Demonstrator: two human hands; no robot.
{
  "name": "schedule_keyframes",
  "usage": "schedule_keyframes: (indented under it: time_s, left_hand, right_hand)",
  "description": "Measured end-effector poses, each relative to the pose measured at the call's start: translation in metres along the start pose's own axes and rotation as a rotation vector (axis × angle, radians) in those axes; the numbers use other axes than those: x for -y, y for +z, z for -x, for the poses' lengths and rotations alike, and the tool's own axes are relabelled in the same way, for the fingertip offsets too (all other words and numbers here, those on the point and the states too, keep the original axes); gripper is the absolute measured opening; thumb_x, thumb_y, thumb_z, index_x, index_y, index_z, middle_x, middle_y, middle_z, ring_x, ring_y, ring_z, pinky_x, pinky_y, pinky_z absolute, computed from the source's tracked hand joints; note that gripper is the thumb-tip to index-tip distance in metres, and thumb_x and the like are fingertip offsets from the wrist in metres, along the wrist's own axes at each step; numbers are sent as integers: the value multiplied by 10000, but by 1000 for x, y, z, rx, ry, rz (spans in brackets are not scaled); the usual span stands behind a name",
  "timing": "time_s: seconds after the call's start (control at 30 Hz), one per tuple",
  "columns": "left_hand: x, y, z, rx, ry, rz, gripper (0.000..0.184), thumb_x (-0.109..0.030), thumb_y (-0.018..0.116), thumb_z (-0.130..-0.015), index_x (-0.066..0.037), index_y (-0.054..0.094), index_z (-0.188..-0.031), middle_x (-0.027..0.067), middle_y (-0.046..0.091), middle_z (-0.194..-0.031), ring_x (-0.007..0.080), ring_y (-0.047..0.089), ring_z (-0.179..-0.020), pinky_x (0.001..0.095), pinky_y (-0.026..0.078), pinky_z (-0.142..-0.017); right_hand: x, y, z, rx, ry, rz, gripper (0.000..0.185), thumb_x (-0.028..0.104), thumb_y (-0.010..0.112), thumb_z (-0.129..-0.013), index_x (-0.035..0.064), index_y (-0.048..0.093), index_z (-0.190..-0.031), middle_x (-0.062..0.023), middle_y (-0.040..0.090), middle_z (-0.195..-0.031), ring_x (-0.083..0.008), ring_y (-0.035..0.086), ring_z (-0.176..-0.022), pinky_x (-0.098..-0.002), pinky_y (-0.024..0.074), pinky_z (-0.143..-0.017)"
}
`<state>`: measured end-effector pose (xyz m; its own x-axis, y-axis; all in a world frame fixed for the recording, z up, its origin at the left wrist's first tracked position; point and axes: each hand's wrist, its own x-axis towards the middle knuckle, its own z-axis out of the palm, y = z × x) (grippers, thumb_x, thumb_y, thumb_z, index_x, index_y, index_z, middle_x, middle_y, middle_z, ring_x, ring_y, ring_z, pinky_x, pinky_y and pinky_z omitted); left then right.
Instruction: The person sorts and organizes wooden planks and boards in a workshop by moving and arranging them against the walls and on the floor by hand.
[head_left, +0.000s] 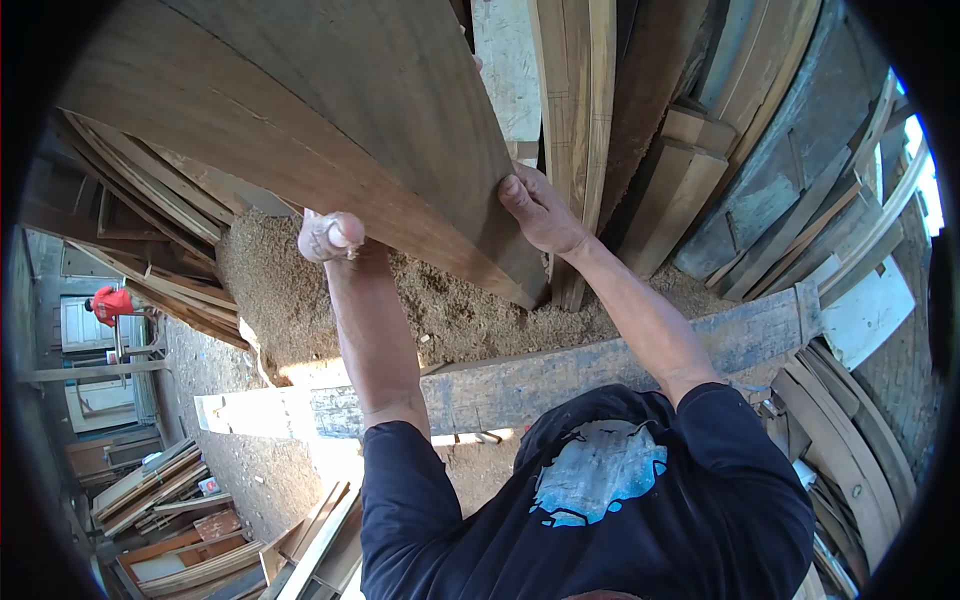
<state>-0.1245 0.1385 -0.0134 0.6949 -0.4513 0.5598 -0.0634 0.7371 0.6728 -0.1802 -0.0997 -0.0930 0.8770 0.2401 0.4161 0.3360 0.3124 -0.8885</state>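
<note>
A long, thick wooden beam [400, 130] slants across the upper part of the view, with its near corner low over the sawdust. My left hand [333, 238] is closed at the beam's left lower edge; its thumb shows, while the other fingers are hidden by the wood. On the opposite edge, my right hand [540, 210] grips the beam with the thumb on the upper face and the other fingers mostly out of sight behind it. Both arms reach forward, and the beam's far end runs out of view.
Sawdust [440, 290] lies beneath the beam. A worn long board [480, 395] crosses in front of me. Several upright planks [570, 110] lean on the right. Stacked timber [165, 490] lies at lower left. A person in red [110, 304] is far left.
</note>
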Motion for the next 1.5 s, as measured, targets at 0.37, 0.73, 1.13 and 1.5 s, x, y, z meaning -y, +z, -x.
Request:
schedule_keyframes:
  time_s: [0.37,0.73,1.13,1.5]
  left_hand:
    - [-11,20,14,159,206,-402,623,-289,794,-824,73,539,-1262,145,667,-1110,241,690,-980,313,566,-840]
    - [-49,202,-115,150,868,-976,246,-150,734,-895,-1,703,-1089,138,741,-993,237,739,-873,356,629,-769]
    - [65,277,-194,219,1037,-1109,217,-220,642,-1001,-89,721,-1156,114,760,-1085,197,745,-980,370,645,-845]
    - [160,301,-187,133,67,-622,349,-245,815,-818,3,693,-1030,97,720,-908,193,705,-813,333,598,-741]
  right_hand:
    - [31,-13,13,-23,96,189,838,748,389,-979,-30,634,-1169,-56,651,-960,-146,552,-944,-320,452,-862]
    - [128,-19,8,-254,44,134,1045,889,286,-885,-45,691,-1124,-184,710,-990,-247,649,-1002,-376,486,-893]
    - [159,-144,41,-307,7,70,901,764,294,-984,-9,561,-1363,-166,667,-1248,-213,631,-1156,-355,478,-1041]
    - [114,-214,48,-251,-138,253,764,618,477,-1005,24,441,-1484,-143,560,-1417,-209,567,-1267,-380,488,-1059]
